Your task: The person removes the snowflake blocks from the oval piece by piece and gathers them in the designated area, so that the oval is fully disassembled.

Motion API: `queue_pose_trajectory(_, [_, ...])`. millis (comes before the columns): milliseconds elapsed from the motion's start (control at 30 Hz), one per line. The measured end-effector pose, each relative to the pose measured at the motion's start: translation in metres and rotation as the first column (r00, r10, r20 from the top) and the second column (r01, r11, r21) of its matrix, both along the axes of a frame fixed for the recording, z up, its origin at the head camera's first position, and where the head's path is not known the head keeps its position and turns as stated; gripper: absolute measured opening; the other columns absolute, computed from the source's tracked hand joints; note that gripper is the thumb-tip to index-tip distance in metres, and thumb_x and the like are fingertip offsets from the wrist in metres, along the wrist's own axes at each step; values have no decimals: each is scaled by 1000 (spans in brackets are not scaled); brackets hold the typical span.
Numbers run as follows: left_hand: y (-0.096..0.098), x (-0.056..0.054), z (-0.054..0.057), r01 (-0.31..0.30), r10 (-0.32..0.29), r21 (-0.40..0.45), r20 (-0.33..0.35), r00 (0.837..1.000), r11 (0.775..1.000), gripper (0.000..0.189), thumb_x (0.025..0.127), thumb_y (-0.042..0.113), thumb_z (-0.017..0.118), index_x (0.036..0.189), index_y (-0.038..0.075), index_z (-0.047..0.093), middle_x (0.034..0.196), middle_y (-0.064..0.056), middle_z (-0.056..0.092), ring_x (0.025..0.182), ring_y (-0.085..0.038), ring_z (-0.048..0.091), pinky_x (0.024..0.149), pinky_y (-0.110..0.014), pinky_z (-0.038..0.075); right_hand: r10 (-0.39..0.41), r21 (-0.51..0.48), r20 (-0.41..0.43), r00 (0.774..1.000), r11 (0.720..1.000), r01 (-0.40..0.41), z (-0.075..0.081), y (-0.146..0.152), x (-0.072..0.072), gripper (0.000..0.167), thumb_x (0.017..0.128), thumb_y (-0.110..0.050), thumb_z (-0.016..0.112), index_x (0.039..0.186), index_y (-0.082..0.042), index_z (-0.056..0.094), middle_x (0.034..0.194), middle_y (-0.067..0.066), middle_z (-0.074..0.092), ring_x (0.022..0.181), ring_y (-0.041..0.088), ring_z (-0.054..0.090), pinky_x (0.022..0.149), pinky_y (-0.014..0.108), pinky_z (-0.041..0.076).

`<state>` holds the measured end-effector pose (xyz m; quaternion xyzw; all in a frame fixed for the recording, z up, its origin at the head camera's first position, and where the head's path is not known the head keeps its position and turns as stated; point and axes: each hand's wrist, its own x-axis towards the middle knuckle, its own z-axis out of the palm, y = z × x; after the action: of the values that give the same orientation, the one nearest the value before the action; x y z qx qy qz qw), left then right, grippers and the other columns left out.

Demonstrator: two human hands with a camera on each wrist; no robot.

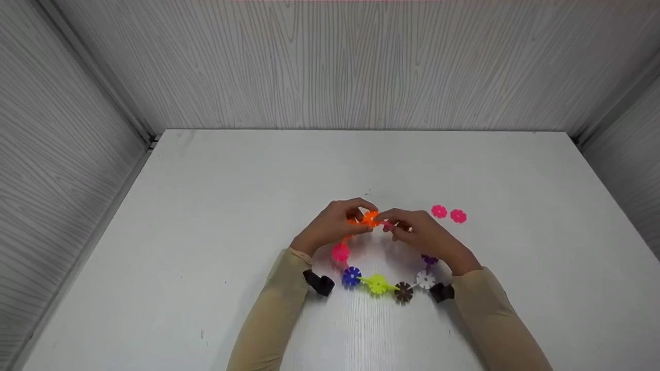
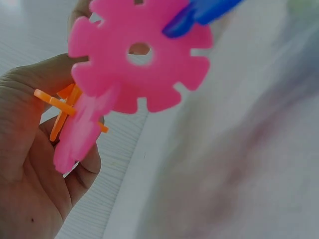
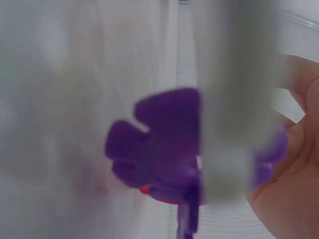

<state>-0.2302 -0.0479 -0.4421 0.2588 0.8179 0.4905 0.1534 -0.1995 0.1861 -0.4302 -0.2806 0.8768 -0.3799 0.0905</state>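
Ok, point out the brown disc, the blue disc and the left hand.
Brown disc [image 1: 403, 292], head view: middle of face.
Blue disc [image 1: 351, 277], head view: middle of face.
Left hand [image 1: 332, 222], head view: back of hand.

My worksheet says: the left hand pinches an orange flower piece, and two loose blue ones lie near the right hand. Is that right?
The colour is wrong: the two loose flower pieces near the right hand are pink, as the head view shows. The left hand does pinch an orange flower piece.
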Motion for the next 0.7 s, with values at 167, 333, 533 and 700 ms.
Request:
queue_pose_trajectory(167, [2, 0, 2, -15, 14, -19, -19, 1000, 1000, 31, 86, 25, 72, 117, 28, 65, 90, 0, 65, 78, -15, 57, 66, -25, 49, 15, -4, -75, 997, 1000, -15, 1, 0, 0, 32, 95, -5, 55, 123, -18, 64, 102, 9, 71, 77, 14, 60, 73, 21, 52])
queue_pose_trajectory(333, [1, 2, 6, -63, 57, -86, -75, 996, 994, 33, 86, 30, 72, 118, 32, 65, 92, 2, 67, 79, -14, 59, 67, -26, 48, 5, 6, -159, 987, 1000, -4, 0, -1, -3, 33, 93, -2, 55, 120, -19, 66, 89, 7, 69, 69, 11, 51, 65, 20, 47])
queue_pose_trajectory(533, [-5, 4, 9, -65, 60, -83, -59, 996, 994, 33, 87, 29, 72, 118, 31, 65, 93, 1, 67, 81, -15, 60, 68, -27, 50, 19, 16, -162, 987, 1000, -17, 2, -6, -4, 33, 93, -4, 56, 119, -20, 67, 90, 6, 70, 69, 12, 50, 65, 20, 47])
queue_pose_trajectory(700, [-3, 3, 9, -119, 103, -136, -120, 987, 984, 34, 86, 32, 72, 119, 31, 65, 95, 1, 70, 81, -14, 61, 70, -28, 50, -5, 14, -179, 984, 1000, 7, 0, -8, -7, 34, 92, -2, 55, 119, -20, 67, 88, 6, 68, 69, 12, 49, 64, 20, 46])
